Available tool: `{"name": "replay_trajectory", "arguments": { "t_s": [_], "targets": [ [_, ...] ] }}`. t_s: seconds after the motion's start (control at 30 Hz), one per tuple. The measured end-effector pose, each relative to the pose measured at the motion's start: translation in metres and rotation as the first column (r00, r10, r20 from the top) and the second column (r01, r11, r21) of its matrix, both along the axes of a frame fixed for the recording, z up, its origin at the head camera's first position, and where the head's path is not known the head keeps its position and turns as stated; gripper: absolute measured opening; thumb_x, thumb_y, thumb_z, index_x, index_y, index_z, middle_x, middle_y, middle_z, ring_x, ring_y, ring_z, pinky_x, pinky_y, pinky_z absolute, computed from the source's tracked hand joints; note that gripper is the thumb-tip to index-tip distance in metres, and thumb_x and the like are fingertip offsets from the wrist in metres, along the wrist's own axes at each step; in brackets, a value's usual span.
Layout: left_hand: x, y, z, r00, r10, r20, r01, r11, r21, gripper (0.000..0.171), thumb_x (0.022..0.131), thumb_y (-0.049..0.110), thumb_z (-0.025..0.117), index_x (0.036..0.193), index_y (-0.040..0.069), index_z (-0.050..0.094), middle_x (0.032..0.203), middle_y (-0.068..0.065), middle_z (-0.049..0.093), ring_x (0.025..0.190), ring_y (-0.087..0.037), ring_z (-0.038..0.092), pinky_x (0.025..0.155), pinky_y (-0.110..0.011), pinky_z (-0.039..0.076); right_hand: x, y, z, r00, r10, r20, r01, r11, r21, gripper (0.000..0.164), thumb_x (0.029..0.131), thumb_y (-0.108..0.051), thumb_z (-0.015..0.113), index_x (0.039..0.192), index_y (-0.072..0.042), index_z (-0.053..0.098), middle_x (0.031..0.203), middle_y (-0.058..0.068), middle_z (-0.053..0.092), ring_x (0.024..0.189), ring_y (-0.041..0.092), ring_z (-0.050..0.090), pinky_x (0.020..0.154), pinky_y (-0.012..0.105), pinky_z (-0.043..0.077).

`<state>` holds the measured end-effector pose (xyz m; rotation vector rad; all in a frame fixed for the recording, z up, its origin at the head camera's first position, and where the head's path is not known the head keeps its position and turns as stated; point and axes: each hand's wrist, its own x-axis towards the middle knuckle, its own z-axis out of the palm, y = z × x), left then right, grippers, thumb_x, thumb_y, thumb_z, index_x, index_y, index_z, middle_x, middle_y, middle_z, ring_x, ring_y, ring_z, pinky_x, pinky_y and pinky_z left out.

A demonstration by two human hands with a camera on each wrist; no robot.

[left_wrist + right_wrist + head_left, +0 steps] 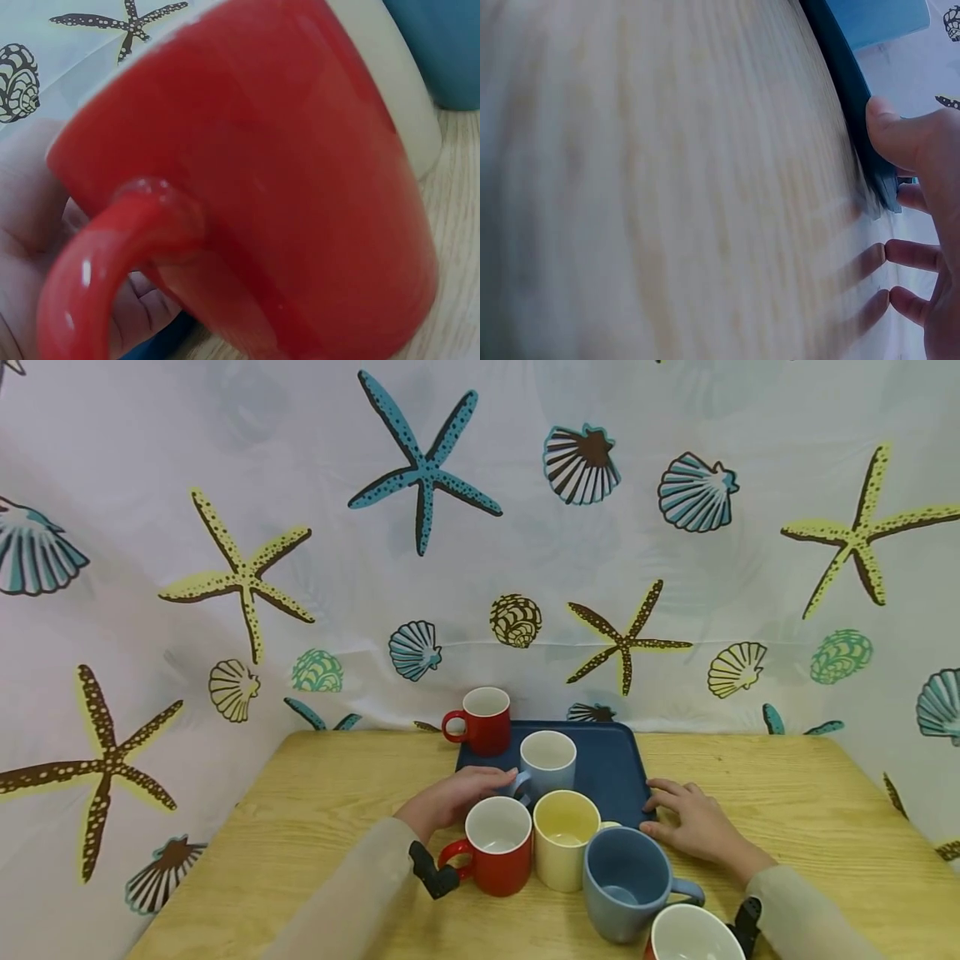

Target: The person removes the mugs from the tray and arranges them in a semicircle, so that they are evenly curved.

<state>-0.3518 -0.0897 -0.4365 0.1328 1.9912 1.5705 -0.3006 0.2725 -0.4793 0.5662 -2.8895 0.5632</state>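
Observation:
My left hand (461,793) holds the handle of a light blue mug (551,760), which stands on a dark blue tray (607,768). In the left wrist view a red mug (285,187) partly hides the fingers of that hand. My right hand (690,822) is at the tray's near right corner. In the right wrist view its thumb (892,135) touches the tray's edge, and other fingertips rest on the table beside it. A second red mug (491,731) stands at the tray's far left corner, its handle pointing left.
In front of the tray stand the near red mug, a pale yellow mug (558,852) and a larger blue mug (626,893). Another white-lined mug (693,939) is cut off at the bottom edge. A patterned cloth (480,568) hangs behind the wooden table (330,793).

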Motion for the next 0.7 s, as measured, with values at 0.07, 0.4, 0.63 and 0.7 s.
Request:
{"name": "replay_trajectory", "arguments": {
  "t_s": [0.07,0.4,0.63,0.7],
  "targets": [
    [-0.0003,0.0,-0.0001,1.0,-0.019,0.001,0.019,1.0,0.01,0.05,0.088,0.051,0.056,0.111,0.007,0.059,0.099,-0.01,0.061,0.091,-0.023,0.058,0.08,-0.036,0.051,-0.0003,-0.0008,-0.0004,1.0,0.005,-0.002,-0.005,1.0,0.002,0.028,0.082,-0.045,0.066,0.1,-0.023,0.065,0.136,0.01,0.046,0.114,0.037,0.043,0.087,0.062,0.034],
    [-0.0019,0.0049,0.0009,0.995,-0.089,-0.037,0.088,0.996,-0.018,0.051,0.087,0.05,0.058,0.114,0.007,0.061,0.11,-0.01,0.059,0.097,-0.025,0.056,0.082,-0.036,0.05,0.0015,-0.004,0.0012,1.0,-0.004,0.008,0.004,1.0,0.005,0.026,0.082,-0.044,0.067,0.099,-0.023,0.065,0.136,0.011,0.046,0.114,0.036,0.043,0.086,0.062,0.035],
    [-0.0017,0.0068,-0.0011,0.998,-0.035,-0.048,0.033,0.998,-0.045,0.049,0.084,0.051,0.061,0.11,0.008,0.062,0.104,-0.01,0.06,0.095,-0.025,0.057,0.078,-0.035,0.051,0.0013,-0.004,0.0011,1.0,-0.017,0.008,0.017,1.0,0.014,0.024,0.083,-0.043,0.067,0.096,-0.024,0.065,0.136,0.011,0.046,0.113,0.036,0.043,0.087,0.062,0.034],
    [-0.0028,0.0064,-0.0014,0.999,-0.016,-0.035,0.015,0.999,-0.039,0.049,0.084,0.05,0.062,0.109,0.008,0.061,0.104,-0.011,0.06,0.095,-0.026,0.057,0.078,-0.035,0.051,0.0003,-0.0042,0.0003,1.0,-0.023,0.006,0.023,1.0,0.019,0.023,0.083,-0.044,0.066,0.096,-0.024,0.065,0.136,0.011,0.046,0.114,0.037,0.043,0.087,0.062,0.034]
  ]
}}
